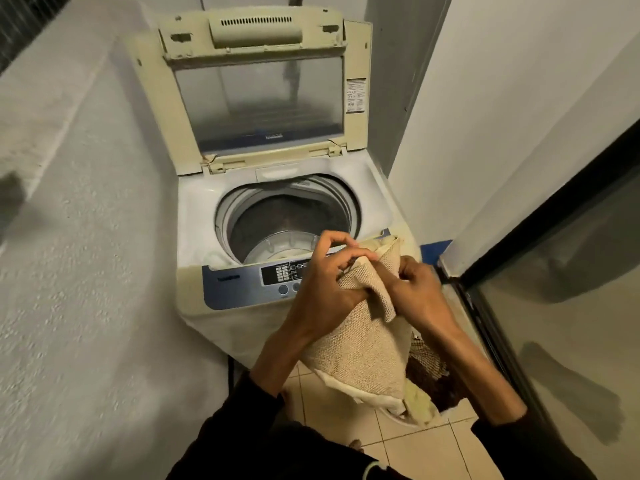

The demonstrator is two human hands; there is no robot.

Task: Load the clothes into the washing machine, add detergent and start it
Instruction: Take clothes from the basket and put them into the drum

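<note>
A cream top-loading washing machine [194,209] stands ahead with its lid [263,98] raised upright. Its round drum [287,220] is open, with something dark at the bottom. I hold a beige woven cloth [367,344] in front of the blue control panel [242,282]. My left hand [325,289] grips the cloth's upper fold, fingers curled over it. My right hand [419,296] pinches the same cloth from the right side. The cloth's lower end hangs down to a laundry basket [429,379] holding brown and pale fabric.
A rough plastered wall [86,237] runs close along the left. A white wall [502,133] and a dark-framed glass door [571,289] close in on the right. Tiled floor [415,448] lies below me. A white item [218,258] rests on the machine's rim.
</note>
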